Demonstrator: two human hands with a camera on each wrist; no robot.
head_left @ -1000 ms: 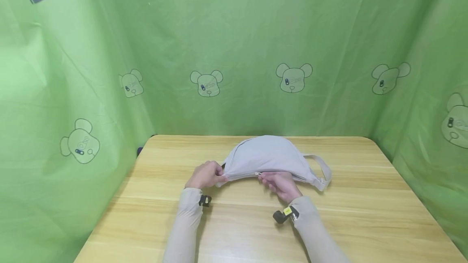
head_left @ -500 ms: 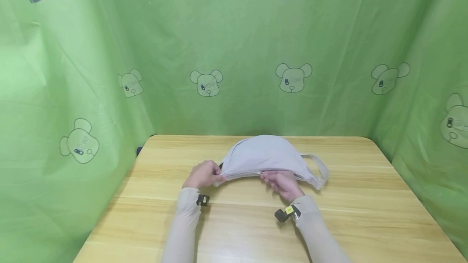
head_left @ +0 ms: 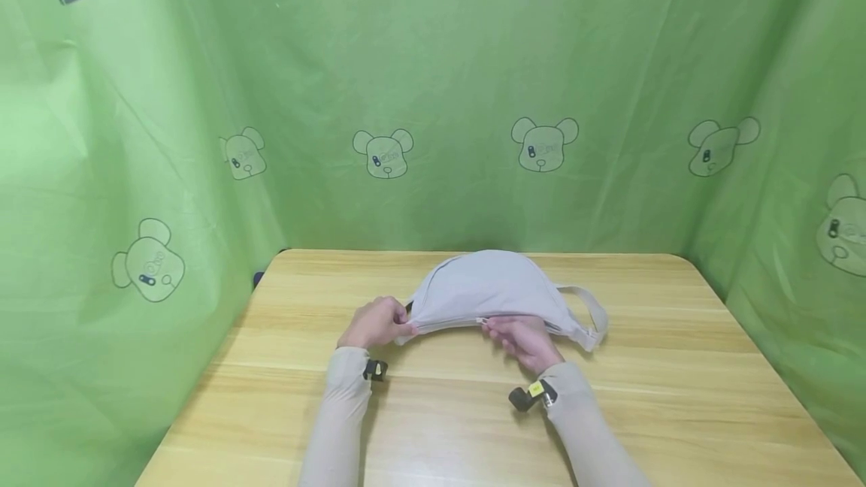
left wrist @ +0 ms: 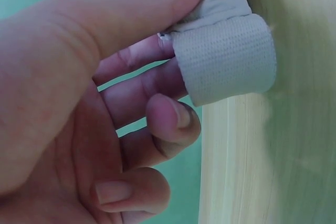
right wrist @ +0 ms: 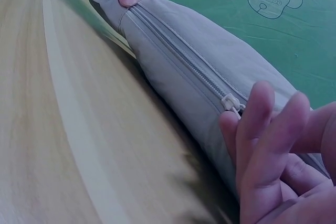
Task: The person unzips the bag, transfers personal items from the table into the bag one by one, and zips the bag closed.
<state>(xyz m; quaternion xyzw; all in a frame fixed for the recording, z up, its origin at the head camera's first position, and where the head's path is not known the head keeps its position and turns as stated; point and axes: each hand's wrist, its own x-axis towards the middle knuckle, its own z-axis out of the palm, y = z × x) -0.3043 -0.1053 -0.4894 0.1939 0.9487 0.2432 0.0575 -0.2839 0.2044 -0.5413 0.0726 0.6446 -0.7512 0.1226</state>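
Note:
A light grey crescent-shaped bag (head_left: 483, 284) lies on the wooden table, its zipper side facing the person. My left hand (head_left: 376, 322) pinches the bag's left end between thumb and fingers, beside a folded loop of webbing strap (left wrist: 226, 59). With my right hand (head_left: 524, 340) I pinch the zipper pull (right wrist: 234, 109) near the middle of the zipper. From the left end to the slider, the zipper teeth (right wrist: 178, 53) run as one closed line. Beyond the slider my right fingers hide part of the zipper.
The bag's strap (head_left: 595, 310) loops out at its right end. Under the bag spreads a wooden table (head_left: 446, 427). Green curtains (head_left: 460, 81) printed with bear heads hang behind and at both sides of the table.
The bag and my left hand have shifted slightly to the left, while my right hand with the zipper pull has moved a little to the right. Over the last half second everything looks still.

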